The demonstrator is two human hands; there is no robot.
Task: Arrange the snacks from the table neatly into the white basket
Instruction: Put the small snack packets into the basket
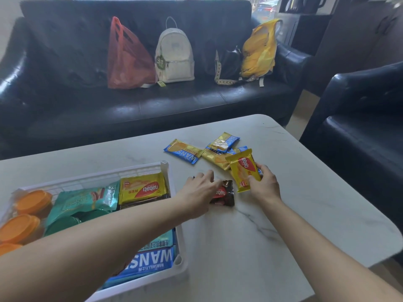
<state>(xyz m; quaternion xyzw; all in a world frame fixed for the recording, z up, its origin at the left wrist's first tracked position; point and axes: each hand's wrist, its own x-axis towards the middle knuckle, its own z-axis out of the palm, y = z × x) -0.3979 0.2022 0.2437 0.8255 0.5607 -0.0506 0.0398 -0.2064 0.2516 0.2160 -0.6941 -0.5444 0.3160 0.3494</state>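
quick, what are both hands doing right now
Left hand: fingers reaching onto the dark nabati pack on the table; a closed grip cannot be told.
Right hand: holding the yellow nabati pack upright.
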